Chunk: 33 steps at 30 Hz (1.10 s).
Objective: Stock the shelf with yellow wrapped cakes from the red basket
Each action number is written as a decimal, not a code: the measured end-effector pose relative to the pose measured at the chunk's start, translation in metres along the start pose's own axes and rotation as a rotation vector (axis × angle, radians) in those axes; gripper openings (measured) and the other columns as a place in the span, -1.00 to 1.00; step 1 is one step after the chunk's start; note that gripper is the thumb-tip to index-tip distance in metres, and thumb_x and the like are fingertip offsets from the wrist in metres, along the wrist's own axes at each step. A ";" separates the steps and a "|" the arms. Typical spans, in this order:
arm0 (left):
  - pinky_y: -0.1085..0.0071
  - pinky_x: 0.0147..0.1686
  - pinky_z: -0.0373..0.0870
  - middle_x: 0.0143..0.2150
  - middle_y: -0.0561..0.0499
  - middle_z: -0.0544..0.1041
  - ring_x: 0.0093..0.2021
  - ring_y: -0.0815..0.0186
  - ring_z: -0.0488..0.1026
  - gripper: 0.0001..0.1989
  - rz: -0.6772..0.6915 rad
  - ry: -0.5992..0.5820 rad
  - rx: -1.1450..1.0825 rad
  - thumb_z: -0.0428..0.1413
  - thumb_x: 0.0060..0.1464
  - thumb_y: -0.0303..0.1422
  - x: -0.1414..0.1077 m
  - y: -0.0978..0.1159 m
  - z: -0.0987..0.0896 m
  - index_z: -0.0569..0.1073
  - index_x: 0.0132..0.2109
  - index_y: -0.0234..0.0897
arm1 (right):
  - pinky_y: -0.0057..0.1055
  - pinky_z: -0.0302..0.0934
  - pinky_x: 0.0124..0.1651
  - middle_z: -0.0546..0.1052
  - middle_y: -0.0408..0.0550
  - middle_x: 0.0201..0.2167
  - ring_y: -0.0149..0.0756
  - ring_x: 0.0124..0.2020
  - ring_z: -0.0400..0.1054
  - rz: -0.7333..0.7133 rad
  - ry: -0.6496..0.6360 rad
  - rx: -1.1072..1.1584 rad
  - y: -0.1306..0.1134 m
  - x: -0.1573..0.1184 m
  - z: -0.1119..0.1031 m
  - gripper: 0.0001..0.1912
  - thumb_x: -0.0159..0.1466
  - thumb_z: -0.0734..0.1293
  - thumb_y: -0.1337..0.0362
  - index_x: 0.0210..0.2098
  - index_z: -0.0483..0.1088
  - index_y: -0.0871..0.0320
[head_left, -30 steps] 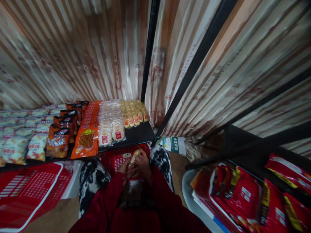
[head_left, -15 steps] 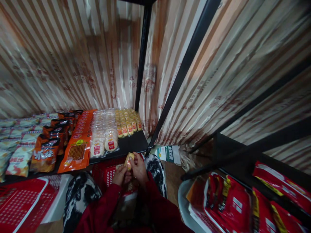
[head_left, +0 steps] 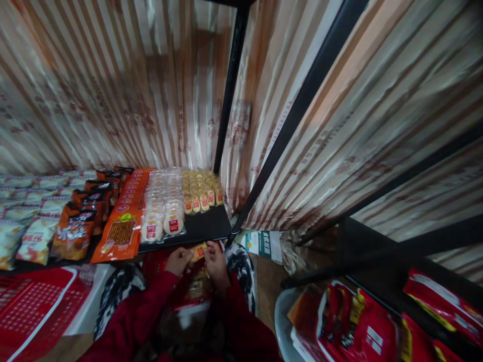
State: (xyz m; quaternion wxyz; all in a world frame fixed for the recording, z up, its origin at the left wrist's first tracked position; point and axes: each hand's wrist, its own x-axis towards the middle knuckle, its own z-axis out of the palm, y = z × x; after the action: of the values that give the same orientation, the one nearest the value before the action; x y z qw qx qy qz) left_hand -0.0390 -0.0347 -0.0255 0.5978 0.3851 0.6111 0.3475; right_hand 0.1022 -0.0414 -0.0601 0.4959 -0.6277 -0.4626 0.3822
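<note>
A small yellow snack packet [head_left: 198, 252] with a red label is stretched between my two hands, just in front of the black shelf [head_left: 206, 225]. My left hand [head_left: 178, 261] pinches its left end. On the other end, the fingers of my right hand [head_left: 216, 262] are closed. Rows of similar yellow packets [head_left: 204, 201] stand at the shelf's right end. Beside them lie clear-wrapped round white crackers [head_left: 173, 221]. Below my hands sits a red basket [head_left: 153, 264], mostly hidden by my arms, with some packaging under my wrists.
Orange snack bags [head_left: 121, 231] and pale bags [head_left: 37, 236] fill the shelf leftward. A red perforated basket [head_left: 33, 306] is at lower left. Black frame bars [head_left: 287, 130] slant before a striped curtain [head_left: 181, 90]. At right, a pale tub [head_left: 284, 311] holds red packages [head_left: 372, 327].
The packet has turned from upright to nearly lengthwise between my hands. My left hand has shifted slightly left and up. The camera view has moved a little.
</note>
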 end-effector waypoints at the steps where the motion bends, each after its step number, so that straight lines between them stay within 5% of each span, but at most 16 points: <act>1: 0.56 -0.67 0.23 -0.67 0.16 0.37 -0.67 0.43 0.33 -0.68 0.010 0.017 -0.024 0.27 -0.17 -0.22 0.001 0.006 0.002 0.29 -0.47 -0.28 | -0.37 0.35 -0.27 0.52 -0.08 -0.32 -0.30 -0.35 0.43 -0.024 -0.004 -0.024 0.000 -0.001 0.001 -0.69 0.14 0.25 0.16 -0.14 0.41 0.08; 7: 0.58 -0.70 0.19 -0.64 0.19 0.38 -0.73 0.48 0.28 -0.80 0.001 0.071 -0.006 0.20 -0.11 -0.51 0.004 0.042 0.006 0.31 -0.36 -0.28 | -0.33 0.28 -0.06 0.48 0.04 -0.13 -0.27 -0.18 0.40 -0.186 -0.065 -0.300 -0.017 -0.003 -0.009 -0.61 0.21 0.19 0.24 0.00 0.39 0.15; 11: 0.58 -0.70 0.14 -0.69 0.22 0.33 -0.74 0.50 0.22 -0.88 0.070 -0.028 0.127 0.13 -0.07 -0.52 0.013 0.050 0.002 0.35 -0.35 -0.27 | -0.24 0.13 0.12 0.42 0.04 0.02 -0.15 0.04 0.26 -0.363 -0.143 -0.495 -0.037 0.001 -0.022 -0.59 0.21 0.25 0.23 0.04 0.37 0.16; 19: 0.59 -0.71 0.10 -0.67 0.21 0.33 -0.74 0.50 0.20 -0.92 0.177 -0.114 0.278 0.11 -0.02 -0.40 0.041 0.053 0.003 0.38 -0.31 -0.24 | -0.27 0.15 0.03 0.48 0.00 -0.05 -0.12 -0.05 0.25 -0.454 -0.285 -0.665 -0.054 0.012 -0.033 -0.58 0.19 0.32 0.21 0.05 0.38 0.14; 25: 0.58 -0.65 0.21 -0.62 0.21 0.34 -0.68 0.48 0.26 -0.81 0.220 -0.047 0.235 0.14 0.00 -0.36 0.054 0.058 0.018 0.34 -0.20 -0.26 | -0.30 0.16 -0.02 0.50 0.03 -0.12 -0.15 -0.12 0.28 -0.446 -0.133 -0.713 -0.053 0.022 -0.026 -0.62 0.22 0.28 0.19 0.00 0.39 0.18; 33: 0.50 -0.33 0.35 -0.36 0.05 0.48 -0.42 0.41 0.42 -0.66 0.336 0.174 0.417 0.09 0.07 -0.39 0.067 0.076 0.038 0.35 0.02 -0.32 | -0.29 0.19 -0.08 0.50 0.04 -0.20 -0.15 -0.17 0.28 -0.411 0.149 -0.734 -0.061 0.049 -0.012 -0.68 0.26 0.21 0.22 -0.06 0.41 0.22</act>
State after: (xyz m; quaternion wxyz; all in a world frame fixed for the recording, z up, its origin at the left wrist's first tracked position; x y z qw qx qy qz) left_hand 0.0041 0.0587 0.0095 0.3850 0.5645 0.6460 0.3403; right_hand 0.1144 0.0070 0.0011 0.3375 -0.6832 -0.6463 0.0394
